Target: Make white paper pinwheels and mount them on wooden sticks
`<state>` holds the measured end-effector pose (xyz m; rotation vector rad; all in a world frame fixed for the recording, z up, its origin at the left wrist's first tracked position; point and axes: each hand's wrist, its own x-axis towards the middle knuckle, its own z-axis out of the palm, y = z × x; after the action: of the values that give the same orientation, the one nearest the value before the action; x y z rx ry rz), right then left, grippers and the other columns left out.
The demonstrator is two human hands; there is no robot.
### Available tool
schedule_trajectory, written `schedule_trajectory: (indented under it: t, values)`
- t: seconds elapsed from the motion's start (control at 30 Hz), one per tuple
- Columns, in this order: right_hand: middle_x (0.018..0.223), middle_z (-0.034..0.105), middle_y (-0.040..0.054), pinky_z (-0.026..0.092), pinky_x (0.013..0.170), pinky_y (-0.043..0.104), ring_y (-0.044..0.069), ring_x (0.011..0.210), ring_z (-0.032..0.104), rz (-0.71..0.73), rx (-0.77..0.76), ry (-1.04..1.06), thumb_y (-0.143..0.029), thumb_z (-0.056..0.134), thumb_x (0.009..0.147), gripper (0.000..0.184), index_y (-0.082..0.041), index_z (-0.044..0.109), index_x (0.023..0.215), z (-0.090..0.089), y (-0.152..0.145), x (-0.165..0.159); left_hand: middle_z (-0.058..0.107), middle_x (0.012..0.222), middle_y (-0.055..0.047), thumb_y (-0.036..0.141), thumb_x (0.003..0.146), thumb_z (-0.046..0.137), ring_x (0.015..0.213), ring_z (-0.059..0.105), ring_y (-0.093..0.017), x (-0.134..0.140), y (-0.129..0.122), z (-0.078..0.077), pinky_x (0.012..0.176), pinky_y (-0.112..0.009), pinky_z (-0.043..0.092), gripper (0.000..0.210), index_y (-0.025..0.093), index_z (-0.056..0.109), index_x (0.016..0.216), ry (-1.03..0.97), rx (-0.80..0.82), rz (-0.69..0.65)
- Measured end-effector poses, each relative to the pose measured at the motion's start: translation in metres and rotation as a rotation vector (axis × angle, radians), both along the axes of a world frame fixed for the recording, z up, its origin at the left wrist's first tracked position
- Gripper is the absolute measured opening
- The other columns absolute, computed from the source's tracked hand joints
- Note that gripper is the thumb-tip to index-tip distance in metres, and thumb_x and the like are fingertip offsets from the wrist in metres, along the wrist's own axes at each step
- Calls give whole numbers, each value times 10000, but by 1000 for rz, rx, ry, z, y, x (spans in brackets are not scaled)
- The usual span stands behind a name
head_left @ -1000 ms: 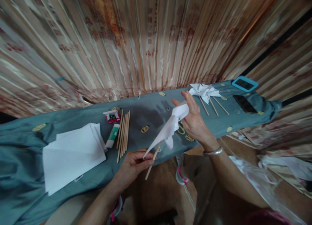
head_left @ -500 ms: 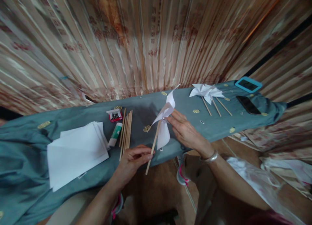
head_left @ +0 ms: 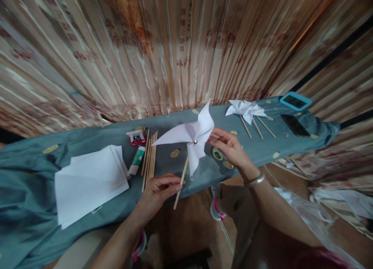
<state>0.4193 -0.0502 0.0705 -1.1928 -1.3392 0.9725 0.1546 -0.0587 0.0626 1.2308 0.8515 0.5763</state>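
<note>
A white paper pinwheel (head_left: 201, 125) on a thin wooden stick faces me, a round metal pin head (head_left: 195, 142) at its centre. My left hand (head_left: 160, 189) pinches the stick low down between thumb and fingers, its lower end sticking out below. My right hand (head_left: 229, 144), wearing a bracelet, has bent fingers at the right edge of the paper blades; the fingertips are partly hidden, and they seem to grip the blade. Just left of that hand's palm lies a roll of tape (head_left: 217, 153) on the cloth.
On the cloth-covered table (head_left: 163, 164) lie paper sheets (head_left: 90, 183), a glue stick (head_left: 136, 161), a red box of pins (head_left: 136, 137) and several wooden sticks (head_left: 150, 156). Farther right are several pinwheels (head_left: 247, 110), a black phone (head_left: 295, 125) and a blue-framed device (head_left: 295, 101). A curtain hangs behind.
The pinwheel has turned from edge-on to face me, showing its pin. My right hand has shifted right and slightly up, and the tape roll has come into view. My left hand keeps its grip.
</note>
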Motion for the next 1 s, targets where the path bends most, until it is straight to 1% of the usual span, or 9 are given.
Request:
schedule_trajectory:
  t: [0.07, 0.17, 0.27, 0.43, 0.53, 0.7, 0.87, 0.93, 1.0]
  values:
    - [993, 746, 60, 551, 857, 354, 181, 899, 697, 26, -65, 106, -307, 660, 781, 342, -199, 643, 1105, 0, 1, 0, 676, 755, -58, 401, 644, 785, 721, 577, -164, 1, 0, 1, 687, -264, 458, 239, 172, 786, 715, -4, 1, 21]
    - [926, 738, 44, 561, 786, 307, 151, 812, 686, 50, -111, 100, -314, 658, 784, 252, -186, 678, 1000, 1, 0, -4, 677, 751, -55, 396, 623, 798, 715, 581, -163, 2, 0, 1, 690, -264, 465, 236, 177, 787, 708, -7, -3, 57]
    - [889, 711, 25, 554, 742, 273, 127, 754, 655, 78, -100, -15, -307, 607, 818, 196, -179, 692, 938, 1, -2, -11, 678, 754, -57, 398, 615, 798, 732, 587, -173, 2, 0, 0, 687, -266, 468, 244, 175, 789, 715, 9, 4, 78]
    - [792, 666, 4, 508, 678, 247, 118, 677, 605, 144, -37, -335, -242, 476, 898, 249, -170, 685, 1012, 5, -9, -24, 672, 756, -49, 387, 639, 777, 724, 582, -166, 1, 1, -3, 676, -261, 465, 225, 181, 791, 729, 18, 27, 83]
    - [746, 667, -3, 452, 637, 226, 112, 637, 584, 183, 36, -560, -165, 445, 905, 265, -161, 686, 1014, 14, -16, -31, 687, 772, -44, 360, 644, 776, 752, 601, -166, 0, 2, -4, 705, -255, 474, 188, 196, 795, 736, -8, 11, 93]
    - [884, 739, 46, 462, 691, 247, 142, 746, 669, 288, 56, -737, -108, 449, 885, 326, -171, 685, 1100, 31, -32, -42, 705, 786, -41, 323, 644, 779, 767, 616, -164, -1, 2, -5, 716, -243, 477, 168, 201, 798, 758, 4, -2, 133]
    - [785, 745, 29, 497, 616, 228, 133, 677, 686, 422, 31, -608, -105, 474, 870, 275, -169, 718, 978, 56, -48, -39, 715, 782, -41, 330, 652, 776, 752, 614, -161, -1, 3, -5, 706, -244, 474, 175, 198, 796, 766, 8, -7, 128]
    - [768, 737, 17, 517, 601, 223, 119, 639, 674, 290, 65, -479, -125, 452, 898, 270, -177, 715, 928, 64, -49, -33, 716, 790, -46, 337, 647, 780, 754, 615, -164, 0, 3, -5, 712, -250, 475, 183, 193, 794, 760, 16, -15, 123]
    - [848, 742, 28, 555, 692, 266, 141, 723, 690, -28, 182, -486, -158, 445, 922, 267, -201, 704, 974, 65, -46, -27, 715, 796, -51, 349, 639, 786, 752, 615, -169, 0, 2, -4, 714, -259, 476, 197, 187, 791, 751, 14, -27, 116]
